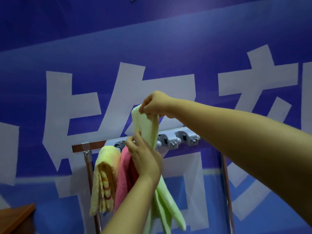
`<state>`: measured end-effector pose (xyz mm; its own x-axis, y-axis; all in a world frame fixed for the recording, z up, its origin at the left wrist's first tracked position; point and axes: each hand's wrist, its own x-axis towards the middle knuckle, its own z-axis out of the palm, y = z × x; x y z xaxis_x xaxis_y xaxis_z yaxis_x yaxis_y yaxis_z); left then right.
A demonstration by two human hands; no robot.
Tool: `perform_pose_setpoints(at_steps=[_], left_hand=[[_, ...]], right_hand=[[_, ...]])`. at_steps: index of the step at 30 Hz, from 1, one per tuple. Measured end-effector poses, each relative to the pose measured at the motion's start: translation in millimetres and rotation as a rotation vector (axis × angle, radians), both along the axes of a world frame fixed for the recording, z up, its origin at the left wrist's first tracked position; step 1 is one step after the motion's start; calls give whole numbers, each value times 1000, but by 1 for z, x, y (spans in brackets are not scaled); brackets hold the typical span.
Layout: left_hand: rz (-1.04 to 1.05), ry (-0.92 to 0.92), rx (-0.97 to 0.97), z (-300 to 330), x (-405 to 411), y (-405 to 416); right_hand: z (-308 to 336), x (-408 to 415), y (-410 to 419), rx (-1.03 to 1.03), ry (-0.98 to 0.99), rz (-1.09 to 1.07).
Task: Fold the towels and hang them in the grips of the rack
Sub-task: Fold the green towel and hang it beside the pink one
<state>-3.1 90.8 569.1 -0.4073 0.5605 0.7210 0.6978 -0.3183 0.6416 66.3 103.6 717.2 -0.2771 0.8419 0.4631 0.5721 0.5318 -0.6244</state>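
1. Towel first: the pale green terry towel (146, 127) hangs folded lengthwise in the middle of the view, held up in front of the rack, its top end above the rail and its loose ends dangling low on the near side.
2. Your right hand (156, 103) has its grip pinched shut on the top edge of the pale green terry towel, fingers curled down over the fold.
3. Your left hand (144, 157) sits lower, its grip closed around the towel's middle, with the fingertips (135, 137) up beside the rail.
4. The grey plastic grip rail (170, 141) runs along a brown wooden bar (91, 146) on chrome metal posts (226, 186). Two clamps to the right of the green towel stand bare.
5. A yellow folded towel with orange and red stripes (104, 179) hangs at the rail's left end.
6. A pink folded towel (125, 174) hangs just right of the yellow one, touching it and partly behind your left hand.
7. Behind everything stands a blue wall banner with large white characters (152, 48).
8. A brown wooden worktop corner (15, 217) shows at the near left.
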Motion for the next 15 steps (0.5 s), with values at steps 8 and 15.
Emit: perform_pose_setpoints(at_steps=[8, 15], left_hand=[[43, 82, 40, 13, -11, 12], [67, 393, -310, 16, -16, 32]], right_hand=[[-3, 5, 14, 25, 120, 20], [-22, 28, 35, -14, 208, -111]])
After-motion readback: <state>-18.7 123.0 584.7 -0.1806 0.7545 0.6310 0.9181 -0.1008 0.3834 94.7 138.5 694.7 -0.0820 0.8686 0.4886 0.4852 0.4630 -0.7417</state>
